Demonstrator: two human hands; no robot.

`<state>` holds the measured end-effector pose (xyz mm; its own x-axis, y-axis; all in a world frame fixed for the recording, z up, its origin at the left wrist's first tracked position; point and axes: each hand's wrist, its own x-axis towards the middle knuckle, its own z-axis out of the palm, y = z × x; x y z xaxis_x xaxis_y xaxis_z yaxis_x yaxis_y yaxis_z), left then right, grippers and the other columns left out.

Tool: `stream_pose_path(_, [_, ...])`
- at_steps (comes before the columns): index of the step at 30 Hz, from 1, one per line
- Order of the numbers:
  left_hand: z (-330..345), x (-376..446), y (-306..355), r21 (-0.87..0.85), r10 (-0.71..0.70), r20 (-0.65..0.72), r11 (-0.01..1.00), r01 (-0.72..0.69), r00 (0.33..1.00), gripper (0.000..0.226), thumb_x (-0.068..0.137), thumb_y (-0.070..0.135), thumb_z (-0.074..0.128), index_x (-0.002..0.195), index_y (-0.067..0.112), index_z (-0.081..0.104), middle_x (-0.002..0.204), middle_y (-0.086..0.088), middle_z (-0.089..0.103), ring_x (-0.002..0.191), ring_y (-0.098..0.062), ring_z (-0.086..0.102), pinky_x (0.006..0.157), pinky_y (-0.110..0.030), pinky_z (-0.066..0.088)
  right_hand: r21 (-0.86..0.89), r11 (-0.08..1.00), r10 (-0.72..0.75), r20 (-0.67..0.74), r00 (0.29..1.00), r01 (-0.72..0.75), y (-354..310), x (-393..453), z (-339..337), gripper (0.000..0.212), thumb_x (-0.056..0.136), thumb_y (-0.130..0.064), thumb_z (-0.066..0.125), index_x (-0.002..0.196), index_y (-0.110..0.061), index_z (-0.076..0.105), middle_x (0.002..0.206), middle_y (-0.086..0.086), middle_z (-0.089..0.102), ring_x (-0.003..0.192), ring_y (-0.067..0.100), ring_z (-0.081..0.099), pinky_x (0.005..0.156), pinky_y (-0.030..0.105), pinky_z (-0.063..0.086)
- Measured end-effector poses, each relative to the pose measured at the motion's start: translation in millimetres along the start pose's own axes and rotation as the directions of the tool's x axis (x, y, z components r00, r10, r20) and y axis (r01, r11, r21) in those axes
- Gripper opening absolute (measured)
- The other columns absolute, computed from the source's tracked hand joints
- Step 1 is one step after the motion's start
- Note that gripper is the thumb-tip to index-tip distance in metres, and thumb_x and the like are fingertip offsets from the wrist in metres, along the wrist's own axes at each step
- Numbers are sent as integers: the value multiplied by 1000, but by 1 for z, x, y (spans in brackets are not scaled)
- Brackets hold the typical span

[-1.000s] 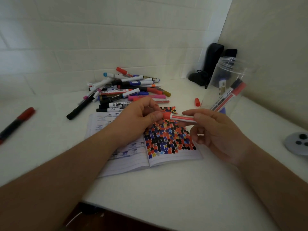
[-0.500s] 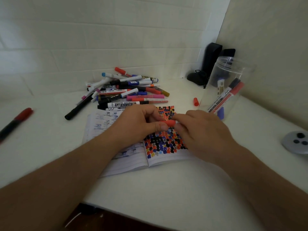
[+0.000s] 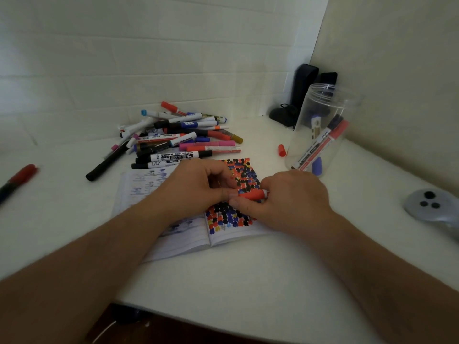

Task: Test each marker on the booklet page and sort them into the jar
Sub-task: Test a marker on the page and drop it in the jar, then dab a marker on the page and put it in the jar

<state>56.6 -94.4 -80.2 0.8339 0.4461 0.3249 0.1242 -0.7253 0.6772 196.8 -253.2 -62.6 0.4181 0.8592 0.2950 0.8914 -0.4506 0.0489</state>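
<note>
Both hands over open booklet [image 3: 173, 240]. Left hand [image 3: 191, 192] and right hand [image 3: 285, 199] pinch red marker [image 3: 252, 194] between them, marker lying level above page of coloured test blots. Marker pile [image 3: 173, 140] behind booklet on white table [image 3: 248, 281]. Clear jar [image 3: 320, 127] at right, upright, several markers leaning inside. Loose red cap [image 3: 281, 150] just left of jar. Stray red-capped marker [image 3: 17, 180] far left. Grey controller [image 3: 432, 207] at right edge.
</note>
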Motion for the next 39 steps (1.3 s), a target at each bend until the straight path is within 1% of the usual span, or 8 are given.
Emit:
stream_pose_path(8, [3,3,-3,132,12,15,991,-14,1000,11,84,38,81,91,37,72,78,15,66,76,-3,62,64,-18,50,39,999,-31,-93,995,34,-1,0,9,69,76,-84,33,56,-22,53,49,-3,48,52,8,49,55,26,36])
stream_pose_path(12, [2,4,-2,109,4,30,994,-7,1000,10,86,34,79,89,38,71,77,14,66,74,-4,61,64,-19,50,293,934,-186,-93,978,205,6,2,8,62,86,-83,26,76,-29,53,59,-7,50,56,8,49,54,31,38])
stream_pose_path(15, [2,3,-2,86,-3,27,996,0,1000,11,85,39,81,86,38,70,75,16,65,69,-3,60,61,-14,47,675,692,-214,-145,966,255,9,-2,-5,35,103,-58,36,102,-30,57,71,-12,56,63,8,54,57,23,45])
stream_pose_path(19, [1,0,-1,56,-15,32,998,13,999,10,86,38,80,89,34,72,75,14,65,74,-2,62,66,-13,49,925,312,60,-246,967,216,32,1,-67,29,96,-50,51,93,-28,69,86,-18,68,83,2,63,72,20,56])
stream_pose_path(23, [2,1,0,52,-26,28,998,25,999,9,87,38,80,89,35,71,76,14,66,74,0,61,65,-11,48,792,430,152,-536,830,433,77,17,-138,26,95,-55,59,104,-35,72,90,-11,65,86,11,56,73,28,47])
stream_pose_path(27, [2,0,0,40,-32,26,999,31,999,9,87,37,80,89,34,72,75,16,66,73,2,61,63,-10,47,688,633,318,-650,690,356,113,53,-158,16,96,-33,66,112,-32,68,101,-1,66,88,11,65,81,36,60])
stream_pose_path(32, [2,0,2,66,-20,25,998,18,999,7,88,35,80,89,33,73,76,15,66,74,1,62,64,-11,47,447,894,216,-465,859,17,115,69,-118,46,100,-23,64,138,-35,42,101,-8,67,78,15,68,72,31,55])
stream_pose_path(39, [2,-1,1,94,-14,22,995,12,1000,7,88,36,79,88,34,72,82,25,65,73,-1,61,63,-13,48,100,989,142,-415,899,-110,121,78,-63,20,105,-37,36,113,-26,50,78,3,61,75,32,56,75,42,38])
